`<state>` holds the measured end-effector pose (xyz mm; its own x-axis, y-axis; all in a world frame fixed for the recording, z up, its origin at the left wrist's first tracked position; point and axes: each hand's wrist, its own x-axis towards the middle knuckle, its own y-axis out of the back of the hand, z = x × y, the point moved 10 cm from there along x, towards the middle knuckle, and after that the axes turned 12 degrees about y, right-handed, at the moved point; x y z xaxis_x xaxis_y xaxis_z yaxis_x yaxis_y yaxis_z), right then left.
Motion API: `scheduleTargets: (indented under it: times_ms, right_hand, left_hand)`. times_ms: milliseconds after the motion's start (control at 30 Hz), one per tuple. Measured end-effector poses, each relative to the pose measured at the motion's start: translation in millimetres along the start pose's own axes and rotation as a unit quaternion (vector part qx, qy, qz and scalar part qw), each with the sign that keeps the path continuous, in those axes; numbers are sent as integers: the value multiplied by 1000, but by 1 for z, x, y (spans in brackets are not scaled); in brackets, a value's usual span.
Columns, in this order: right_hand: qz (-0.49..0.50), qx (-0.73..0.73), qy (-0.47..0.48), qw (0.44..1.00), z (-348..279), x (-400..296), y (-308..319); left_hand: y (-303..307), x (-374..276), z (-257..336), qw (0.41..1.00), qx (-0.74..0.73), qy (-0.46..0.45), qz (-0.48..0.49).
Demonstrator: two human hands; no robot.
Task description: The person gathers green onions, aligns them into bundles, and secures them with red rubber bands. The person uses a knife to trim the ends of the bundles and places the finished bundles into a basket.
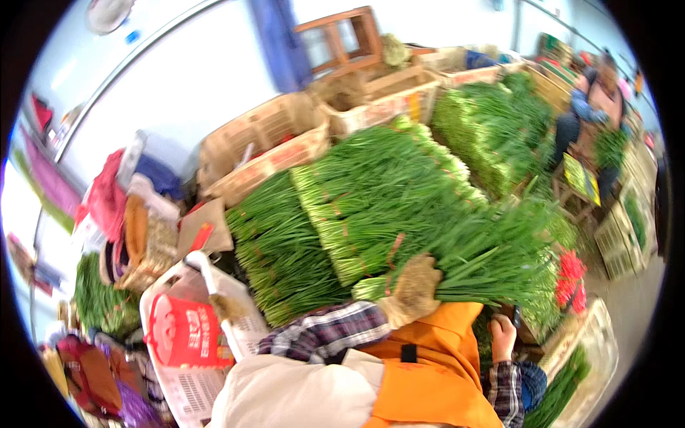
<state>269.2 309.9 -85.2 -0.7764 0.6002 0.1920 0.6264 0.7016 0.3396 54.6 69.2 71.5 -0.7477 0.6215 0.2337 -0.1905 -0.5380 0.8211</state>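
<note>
My left hand [415, 286], in a soiled work glove, lies on a bunch of green Chinese chives [481, 257] in front of my orange apron [433, 390]. Its fingers curl over the bunch, whose pale stem ends point left and leaves fan out to the right. At the lower right, my bare right hand [503, 334] is closed around a dark, narrow handle [516, 316]; the rest of that tool is hidden. Beyond my hands, tied chive bundles [369, 198] are stacked in rows, some with reddish ties.
Plastic crates [267, 166] line the far side. At left a white basket [243, 299] holds a red bag [184, 331]. Red ties [571, 281] hang near a crate [604, 342] at right. Another person [604, 96] sits at the upper right beside a wooden stool [575, 187].
</note>
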Motion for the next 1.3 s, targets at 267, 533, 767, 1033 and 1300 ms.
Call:
scheduleTargets:
  times_ms: [267,533,767,1033,1300]
  right_hand:
    - [242,34,150,958,-154,16,67]
    - [16,-310,371,875,-314,26,6]
    - [-226,-342,248,878,-193,31,-78]
    - [-214,-338,278,873,-161,11,-82]
    - [-198,-316,293,881,-152,8,-85]
  left_hand:
    - [-6,-9,27,993,112,-35,-17]
    - [-20,-15,51,966,238,-33,-99]
    - [-29,-20,57,956,257,-89,-107]
    - [95,0,46,979,-119,-102,-129]
    - [68,20,-108,952,71,166,-247]
